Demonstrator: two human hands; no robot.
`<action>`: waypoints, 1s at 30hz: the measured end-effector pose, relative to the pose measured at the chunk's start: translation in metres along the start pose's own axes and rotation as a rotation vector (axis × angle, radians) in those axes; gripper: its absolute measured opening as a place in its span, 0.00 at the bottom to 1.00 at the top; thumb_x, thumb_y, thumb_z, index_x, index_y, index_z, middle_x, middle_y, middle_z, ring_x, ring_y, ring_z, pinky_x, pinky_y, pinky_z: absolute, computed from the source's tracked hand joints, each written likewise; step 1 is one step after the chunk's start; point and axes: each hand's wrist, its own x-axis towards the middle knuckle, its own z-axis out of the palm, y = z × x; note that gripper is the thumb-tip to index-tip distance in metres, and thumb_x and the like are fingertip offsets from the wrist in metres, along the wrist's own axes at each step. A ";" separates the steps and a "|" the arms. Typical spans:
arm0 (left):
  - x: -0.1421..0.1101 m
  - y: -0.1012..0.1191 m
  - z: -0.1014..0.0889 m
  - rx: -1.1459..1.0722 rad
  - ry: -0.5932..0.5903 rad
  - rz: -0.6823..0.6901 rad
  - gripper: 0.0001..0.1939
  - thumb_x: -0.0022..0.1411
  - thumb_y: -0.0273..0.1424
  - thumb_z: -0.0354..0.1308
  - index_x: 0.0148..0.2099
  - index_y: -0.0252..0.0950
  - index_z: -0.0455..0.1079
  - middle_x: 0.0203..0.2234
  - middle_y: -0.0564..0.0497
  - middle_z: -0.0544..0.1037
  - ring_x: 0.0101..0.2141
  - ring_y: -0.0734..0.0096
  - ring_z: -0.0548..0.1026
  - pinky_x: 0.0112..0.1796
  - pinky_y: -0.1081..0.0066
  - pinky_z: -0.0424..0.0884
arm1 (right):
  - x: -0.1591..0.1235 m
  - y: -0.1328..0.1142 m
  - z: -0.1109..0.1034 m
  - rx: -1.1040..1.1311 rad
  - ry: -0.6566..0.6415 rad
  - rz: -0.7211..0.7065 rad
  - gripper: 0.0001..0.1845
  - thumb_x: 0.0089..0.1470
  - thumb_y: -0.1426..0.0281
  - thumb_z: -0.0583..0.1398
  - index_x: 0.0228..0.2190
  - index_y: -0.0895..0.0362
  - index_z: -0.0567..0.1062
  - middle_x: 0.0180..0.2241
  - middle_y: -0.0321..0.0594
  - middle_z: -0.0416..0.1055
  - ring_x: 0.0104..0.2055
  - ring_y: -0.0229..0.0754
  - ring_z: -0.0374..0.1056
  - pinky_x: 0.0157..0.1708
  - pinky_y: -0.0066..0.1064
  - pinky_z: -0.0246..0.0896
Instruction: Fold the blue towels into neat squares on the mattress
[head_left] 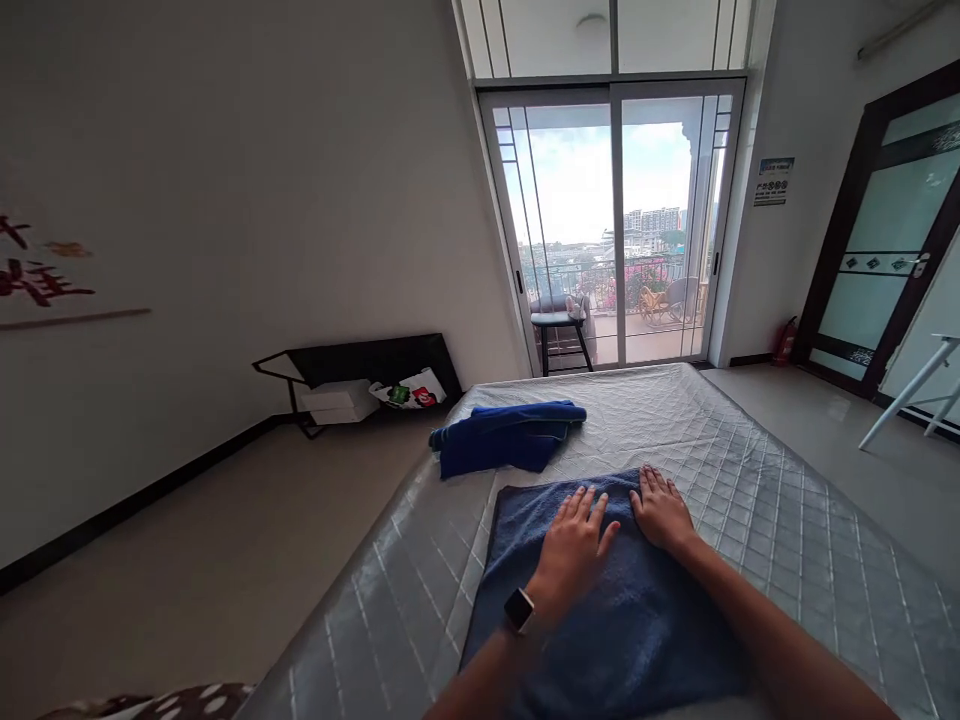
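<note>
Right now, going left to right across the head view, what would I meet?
Red wall lettering → white box → blue cloth bundle → left hand → right hand → red fire extinguisher → door handle. The spread blue towel is left out, lying beneath both hands.

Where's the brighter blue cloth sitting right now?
In the head view, the brighter blue cloth lies near the far left edge of the quilted mattress, just beyond the spread dark blue towel and the left hand.

Dark blue towel [630, 625], napped surface, spread mostly flat, slight ripples left of the fingers [577, 503], far edge near their tips.
</note>
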 end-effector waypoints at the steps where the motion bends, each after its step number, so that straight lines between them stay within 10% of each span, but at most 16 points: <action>1: 0.020 0.013 0.008 -0.022 -0.002 0.040 0.28 0.73 0.45 0.39 0.67 0.39 0.62 0.65 0.43 0.66 0.66 0.55 0.59 0.65 0.50 0.55 | 0.000 0.001 0.000 -0.012 -0.001 -0.005 0.34 0.67 0.63 0.41 0.68 0.67 0.51 0.70 0.49 0.45 0.72 0.45 0.39 0.69 0.42 0.35; 7: 0.061 0.034 0.048 -0.043 -0.052 -0.031 0.28 0.74 0.43 0.37 0.68 0.39 0.62 0.65 0.41 0.65 0.66 0.53 0.59 0.64 0.48 0.56 | 0.000 0.001 0.000 -0.061 -0.059 0.000 0.33 0.65 0.69 0.43 0.68 0.66 0.52 0.70 0.49 0.45 0.73 0.45 0.37 0.68 0.41 0.35; 19: -0.034 -0.128 0.015 0.075 -0.136 -0.345 0.29 0.73 0.38 0.36 0.70 0.33 0.55 0.69 0.39 0.55 0.68 0.55 0.54 0.64 0.52 0.55 | 0.000 -0.002 0.001 -0.043 0.005 0.011 0.34 0.67 0.65 0.40 0.67 0.72 0.53 0.69 0.53 0.47 0.72 0.49 0.40 0.69 0.45 0.34; 30: -0.028 -0.146 0.012 0.017 -0.007 -0.388 0.26 0.73 0.34 0.39 0.65 0.30 0.64 0.64 0.38 0.66 0.64 0.58 0.64 0.62 0.58 0.61 | 0.002 0.013 -0.001 0.006 -0.027 -0.154 0.32 0.67 0.66 0.40 0.67 0.68 0.55 0.70 0.49 0.47 0.72 0.44 0.40 0.68 0.40 0.41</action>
